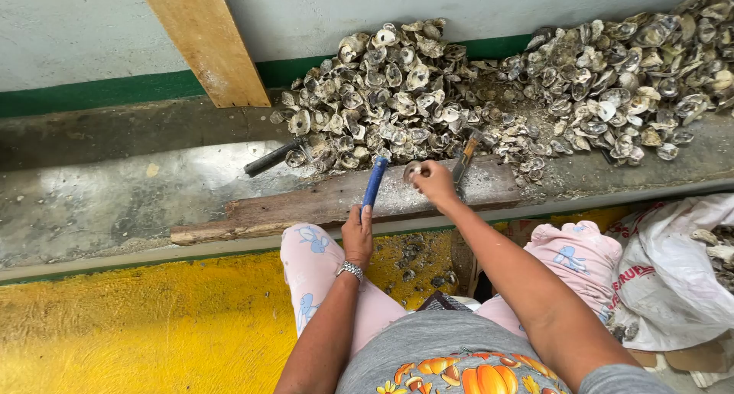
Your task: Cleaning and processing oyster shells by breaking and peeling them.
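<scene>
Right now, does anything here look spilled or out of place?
Yes. Shell fragments lie scattered on the yellow floor below the wooden plank, apart from the main oyster shell pile on the ledge.

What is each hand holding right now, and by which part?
The left hand grips a blue-handled tool by the lower end of its handle. The right hand pinches an oyster shell by its edge on the wooden board.

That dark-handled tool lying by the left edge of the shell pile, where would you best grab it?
Grip the dark-handled tool by its free handle end, coming from the left and above. Its handle slants out onto the bare concrete ledge, while its working end is tucked under the oyster shells. That leaves the handle as the only exposed part, probably with room for fingers around it.
</scene>
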